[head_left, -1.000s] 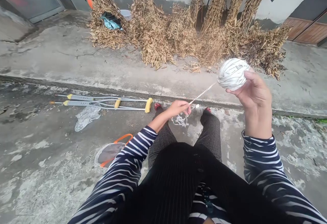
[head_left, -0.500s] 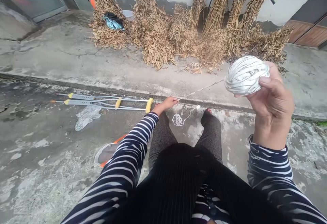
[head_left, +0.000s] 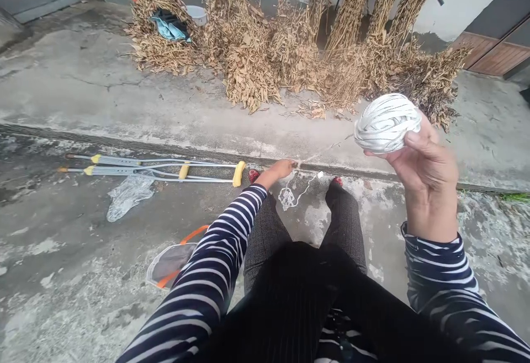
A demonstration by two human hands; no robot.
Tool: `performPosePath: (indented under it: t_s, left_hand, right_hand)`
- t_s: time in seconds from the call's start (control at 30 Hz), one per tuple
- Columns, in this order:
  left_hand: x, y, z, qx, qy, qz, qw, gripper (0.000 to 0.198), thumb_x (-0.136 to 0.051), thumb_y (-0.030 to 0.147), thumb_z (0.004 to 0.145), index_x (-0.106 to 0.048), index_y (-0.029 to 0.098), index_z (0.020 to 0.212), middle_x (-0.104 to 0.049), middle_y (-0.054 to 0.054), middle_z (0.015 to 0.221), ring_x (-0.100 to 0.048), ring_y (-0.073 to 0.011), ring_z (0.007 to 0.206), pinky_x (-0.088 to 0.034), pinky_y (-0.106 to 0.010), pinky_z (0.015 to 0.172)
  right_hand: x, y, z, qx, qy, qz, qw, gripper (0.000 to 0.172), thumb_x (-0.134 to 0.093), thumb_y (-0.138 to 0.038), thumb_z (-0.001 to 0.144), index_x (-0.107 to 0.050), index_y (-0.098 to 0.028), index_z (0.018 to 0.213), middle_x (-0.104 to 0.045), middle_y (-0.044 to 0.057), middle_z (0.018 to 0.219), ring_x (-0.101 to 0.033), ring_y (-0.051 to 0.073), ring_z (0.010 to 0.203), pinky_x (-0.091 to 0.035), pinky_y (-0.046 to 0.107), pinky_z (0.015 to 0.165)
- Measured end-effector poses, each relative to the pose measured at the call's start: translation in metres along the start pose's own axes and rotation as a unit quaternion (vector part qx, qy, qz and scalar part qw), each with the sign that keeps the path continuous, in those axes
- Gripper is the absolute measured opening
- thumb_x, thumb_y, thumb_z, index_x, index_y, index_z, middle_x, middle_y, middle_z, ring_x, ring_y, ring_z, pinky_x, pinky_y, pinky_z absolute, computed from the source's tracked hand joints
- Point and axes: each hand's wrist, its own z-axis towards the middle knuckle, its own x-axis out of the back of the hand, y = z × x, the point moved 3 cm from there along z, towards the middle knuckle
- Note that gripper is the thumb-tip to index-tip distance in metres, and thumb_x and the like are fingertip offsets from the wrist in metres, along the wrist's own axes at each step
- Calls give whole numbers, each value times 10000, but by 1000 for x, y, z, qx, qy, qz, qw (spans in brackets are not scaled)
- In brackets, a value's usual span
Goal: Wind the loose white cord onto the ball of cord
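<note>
My right hand point(head_left: 433, 159) is closed around a ball of white cord point(head_left: 387, 123), held up at the right with the thumb over its near side. From the ball a thin strand point(head_left: 325, 151) runs down leftward to my left hand point(head_left: 285, 169), whose fingers pinch it low, above the step edge. A loose tangle of the same white cord point(head_left: 287, 198) lies on the ground between my feet, its end trailing to a small white piece point(head_left: 319, 175).
Two crutches point(head_left: 174, 170) with yellow pads lie at left beside a clear plastic bag point(head_left: 129, 196). A grey and orange bag point(head_left: 169, 263) sits near my left arm. Dried plant bundles point(head_left: 248, 48) line the wall past the low concrete step point(head_left: 165, 115).
My left hand has moved slightly right, and my right hand with the cord ball slightly left, so they are closer together. The strand between them looks slacker. The view has shifted a little.
</note>
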Motion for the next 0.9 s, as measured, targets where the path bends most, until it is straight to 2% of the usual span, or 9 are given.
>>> performPosePath:
  t_s: [0.07,0.17,0.3,0.4,0.47,0.53,0.63,0.73,0.9]
  left_hand:
    - [2,14,-2,-24,3,-14,1000,522,-671,225,862,-667,189,1383,-731,-131,1262,-679,-259,1065,-507,-302,880]
    - [8,57,-9,-117,62,-97,986,645,-685,274,897,-546,221,1524,-640,-132,1463,-617,-285,1291,-482,-363,1058]
    - [7,124,-18,-235,121,-254,930,641,-764,305,855,-587,202,1462,-661,-115,1450,-614,-283,1323,-450,-379,1128]
    - [-4,151,-19,-221,138,-302,917,351,-741,239,847,-726,146,1185,-778,-101,1206,-686,-271,1169,-498,-355,1032]
    - [-13,155,-22,-198,131,-301,924,129,-665,243,898,-740,137,900,-796,-68,933,-707,-226,948,-518,-323,929]
    - [-21,151,-28,-201,100,-295,929,269,-580,286,960,-695,148,760,-752,-40,769,-656,-172,769,-510,-289,845]
    - [-33,132,-45,-205,43,-296,932,301,-537,338,985,-687,152,801,-743,-28,760,-622,-141,720,-491,-260,810]
    - [-46,107,-70,-151,-21,-290,945,255,-573,355,957,-678,151,845,-760,-39,796,-660,-149,772,-491,-263,840]
    - [-47,92,-129,-95,-127,-295,942,295,-629,423,946,-689,153,843,-782,-72,831,-716,-189,862,-514,-298,876]
  right_hand:
    - [-6,15,9,-24,-11,1,1000,609,-944,-324,515,-771,-218,1090,-759,75,1071,-734,234,803,-678,374,569]
    - [-9,46,18,-81,-34,1,996,583,-959,-395,562,-747,-222,1077,-765,83,1083,-754,272,915,-699,439,688]
    - [-10,78,21,-116,-30,4,993,529,-957,-343,609,-705,-237,1061,-751,76,1173,-729,322,1120,-684,541,854]
    - [-11,80,20,-124,-19,10,992,552,-961,-269,560,-686,-244,1039,-740,59,1230,-706,330,1178,-685,538,868]
    - [-10,75,20,-126,-12,12,992,578,-958,-241,517,-683,-244,1026,-734,52,1251,-698,333,1187,-691,529,854]
    - [-5,70,21,-128,-9,0,992,580,-950,-226,491,-687,-236,1008,-736,53,1227,-701,334,1174,-697,520,829]
    - [10,69,23,-129,3,-31,991,561,-940,-243,508,-698,-232,1013,-744,46,1102,-720,316,1099,-703,491,757]
    - [27,75,27,-96,24,-55,994,575,-949,-265,507,-691,-244,1021,-726,21,1010,-723,265,943,-686,425,640]
    - [56,94,41,5,25,-146,989,655,-963,-309,529,-648,-264,1101,-687,40,1108,-678,249,978,-651,385,667]
